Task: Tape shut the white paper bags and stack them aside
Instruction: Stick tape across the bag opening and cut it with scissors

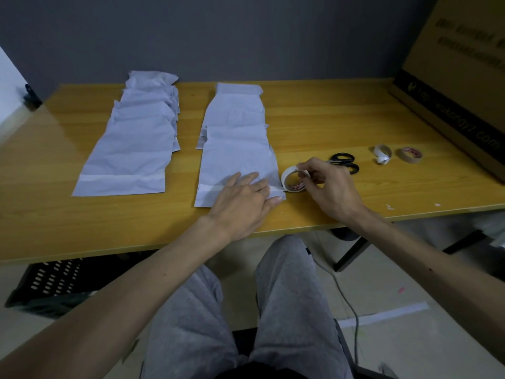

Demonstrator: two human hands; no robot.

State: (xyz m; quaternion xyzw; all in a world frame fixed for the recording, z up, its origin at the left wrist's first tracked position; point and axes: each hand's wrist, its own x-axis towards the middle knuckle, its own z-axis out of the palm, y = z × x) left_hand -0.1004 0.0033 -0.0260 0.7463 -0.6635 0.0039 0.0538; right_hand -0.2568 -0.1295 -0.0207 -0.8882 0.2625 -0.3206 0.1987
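Letters on the brown box [459, 64] blur, ending "com". Left hand [243, 199] lies flat on the crinkly white bag [235, 157]; right hand [330, 187] pinches the tape roll [285, 177].

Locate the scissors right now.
Head view: the scissors lie on the table, right of centre, just beyond the right hand gripping the tape roll, and left of a near-empty white tape core.

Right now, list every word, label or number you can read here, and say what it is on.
"com": ends the print on the dark strip of the cardboard box; the rest is blurred.
Two larger lines higher on the box: too blurred to read.
Red print inside the tape roll and the brown roll: too small to read.
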